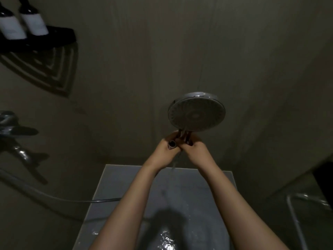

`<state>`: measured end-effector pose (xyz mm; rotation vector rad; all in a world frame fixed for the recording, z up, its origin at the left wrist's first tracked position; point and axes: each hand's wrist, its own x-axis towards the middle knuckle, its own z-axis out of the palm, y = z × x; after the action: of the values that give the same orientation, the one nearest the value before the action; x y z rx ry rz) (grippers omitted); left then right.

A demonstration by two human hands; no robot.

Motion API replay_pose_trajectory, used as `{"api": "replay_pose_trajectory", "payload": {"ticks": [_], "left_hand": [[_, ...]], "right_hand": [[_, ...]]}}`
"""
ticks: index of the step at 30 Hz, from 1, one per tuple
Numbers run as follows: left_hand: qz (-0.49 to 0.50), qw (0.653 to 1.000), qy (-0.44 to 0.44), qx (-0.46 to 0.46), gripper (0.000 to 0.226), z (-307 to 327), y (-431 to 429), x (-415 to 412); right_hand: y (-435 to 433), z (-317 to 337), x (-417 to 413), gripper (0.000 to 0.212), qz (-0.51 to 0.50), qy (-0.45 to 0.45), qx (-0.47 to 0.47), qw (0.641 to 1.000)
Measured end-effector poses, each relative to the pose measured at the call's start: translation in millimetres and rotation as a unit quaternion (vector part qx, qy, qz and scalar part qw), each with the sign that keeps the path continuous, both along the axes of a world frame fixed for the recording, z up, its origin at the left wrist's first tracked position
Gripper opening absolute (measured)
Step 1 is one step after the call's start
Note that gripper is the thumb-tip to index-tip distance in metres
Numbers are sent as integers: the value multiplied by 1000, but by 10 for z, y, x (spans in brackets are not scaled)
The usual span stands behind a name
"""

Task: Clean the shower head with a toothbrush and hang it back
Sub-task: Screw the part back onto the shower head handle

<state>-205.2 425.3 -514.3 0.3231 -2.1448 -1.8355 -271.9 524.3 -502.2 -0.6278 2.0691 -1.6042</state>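
Note:
A round chrome shower head (pixel 196 112) faces me, held up in front of the beige wall. Both hands meet just under it at its handle. My left hand (pixel 167 147) grips the handle, with a dark round handle end showing beside its fingers. My right hand (pixel 195 147) also curls its fingers round the handle, pressed close against the left hand. A thin hose or stream (pixel 174 164) drops from between the wrists. I see no toothbrush in the dim light.
A dark wall shelf (pixel 36 39) at upper left carries two dark bottles (pixel 21 22) with white labels. The chrome mixer tap (pixel 16 134) sits at the left, its hose (pixel 59 197) running right. A wet grey floor (pixel 162 195) lies below; a metal rail (pixel 295 219) stands at lower right.

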Motion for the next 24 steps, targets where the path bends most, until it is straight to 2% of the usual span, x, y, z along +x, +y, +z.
{"api": "replay_pose_trajectory", "payload": {"ticks": [5, 10, 13, 16, 18, 21, 24], "left_hand": [[-29, 1000, 5, -6, 34, -14, 627, -165], [-27, 999, -22, -30, 30, -89, 1087, -263], [-33, 999, -26, -19, 40, -123, 1335, -240], [-22, 999, -23, 14, 63, -168, 1509, -127], [-15, 998, -54, 18, 72, -235, 1526, -31], [3, 995, -98, 16, 68, -308, 1537, 90], [38, 994, -106, 5, 57, -398, 1580, 171]], "right_hand": [[634, -61, -234, 29, -18, 13, 18, 1000], [1107, -154, -362, 29, -22, 37, 93, 995], [1330, -153, -345, 27, -29, 18, 92, 995], [1495, -155, -306, 27, -38, 9, 82, 996], [1554, -187, -307, 26, -74, -7, 58, 996], [1636, -177, -258, 31, -103, -25, 38, 994], [1717, -187, -236, 39, -101, 19, 60, 993]]}}
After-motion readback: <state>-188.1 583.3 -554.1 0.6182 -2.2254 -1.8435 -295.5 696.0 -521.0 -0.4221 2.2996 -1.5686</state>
